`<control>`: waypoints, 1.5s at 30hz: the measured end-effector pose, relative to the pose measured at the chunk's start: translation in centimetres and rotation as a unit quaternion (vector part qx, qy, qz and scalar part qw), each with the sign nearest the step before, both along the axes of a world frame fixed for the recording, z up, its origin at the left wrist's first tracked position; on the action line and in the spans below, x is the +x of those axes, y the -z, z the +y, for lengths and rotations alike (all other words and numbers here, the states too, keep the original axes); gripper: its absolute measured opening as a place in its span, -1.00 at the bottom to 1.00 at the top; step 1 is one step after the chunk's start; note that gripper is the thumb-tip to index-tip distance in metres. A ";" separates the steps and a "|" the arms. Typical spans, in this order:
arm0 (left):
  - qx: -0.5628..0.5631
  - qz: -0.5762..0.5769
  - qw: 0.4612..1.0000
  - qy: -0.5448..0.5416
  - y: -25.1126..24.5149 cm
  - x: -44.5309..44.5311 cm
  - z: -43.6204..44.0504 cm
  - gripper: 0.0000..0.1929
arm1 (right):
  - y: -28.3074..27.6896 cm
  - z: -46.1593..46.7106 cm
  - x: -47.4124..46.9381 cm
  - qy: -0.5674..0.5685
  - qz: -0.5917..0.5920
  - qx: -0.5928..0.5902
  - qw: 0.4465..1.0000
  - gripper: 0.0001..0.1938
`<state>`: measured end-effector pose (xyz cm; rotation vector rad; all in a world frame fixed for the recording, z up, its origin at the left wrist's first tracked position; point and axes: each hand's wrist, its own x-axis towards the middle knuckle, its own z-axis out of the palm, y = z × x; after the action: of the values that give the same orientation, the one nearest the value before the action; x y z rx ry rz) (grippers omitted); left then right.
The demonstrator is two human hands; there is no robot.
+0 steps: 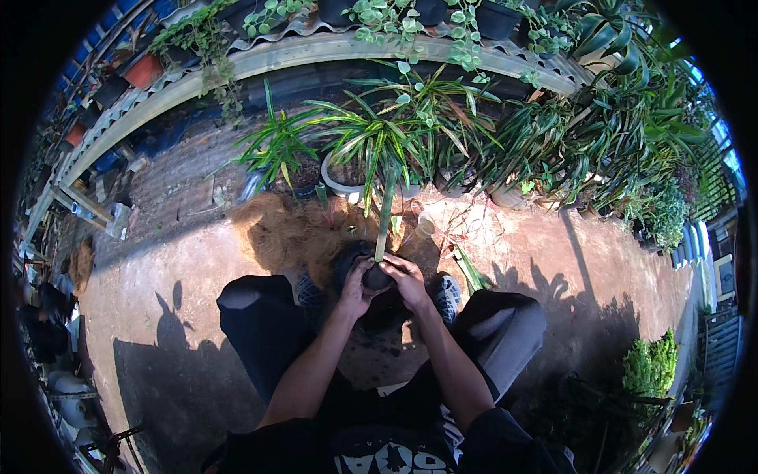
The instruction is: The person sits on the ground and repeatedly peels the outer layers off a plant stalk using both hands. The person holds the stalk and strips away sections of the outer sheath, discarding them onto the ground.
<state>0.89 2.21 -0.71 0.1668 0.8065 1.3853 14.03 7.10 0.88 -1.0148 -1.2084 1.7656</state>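
Both my hands cup a dark rounded mass (377,277), a ball of soil or a small pot; I cannot tell which. My left hand (354,289) wraps its left side. On the opposite side, my right hand (407,279) presses with its thumb near the top. A long green leaf or stalk (388,207) stands upright out of the mass, its base between my thumbs. Its upper end overlaps the striped leaves of a potted plant (379,130) behind. Just beyond my left hand sits a black container or bag (349,260). Dark loose material (385,317) lies below my hands.
Brown coconut-like fibre (260,231) is heaped ahead to the left. Pinkish strands (474,219) and a yellow-edged leaf (469,269) lie on the ground to the right. Potted plants (509,192) line the far side beneath a corrugated shelf (331,47). My shoes (448,293) flank the work.
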 end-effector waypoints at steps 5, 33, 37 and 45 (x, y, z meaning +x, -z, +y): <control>-0.006 -0.080 0.997 0.013 -1.1 -0.5 -0.1 -0.67 | -0.9 0.2 0.2 -0.009 0.041 -0.029 0.999 -0.65; 0.043 0.015 0.999 0.021 -0.1 -0.5 -0.1 -0.69 | -1.2 -0.5 0.1 -0.007 0.052 0.048 0.997 -0.58; 0.042 0.017 0.999 0.019 0.7 -0.6 0.2 -0.67 | -1.1 -0.7 -0.1 -0.005 0.048 0.025 0.999 -0.59; 0.014 0.001 1.000 0.014 0.4 -1.5 0.4 -0.63 | 0.2 0.5 -0.3 -0.043 0.085 0.004 0.995 -0.61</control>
<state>-0.56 2.65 -1.14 0.2005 0.7838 1.3713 13.71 7.62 0.71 -0.8003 -1.1666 1.8720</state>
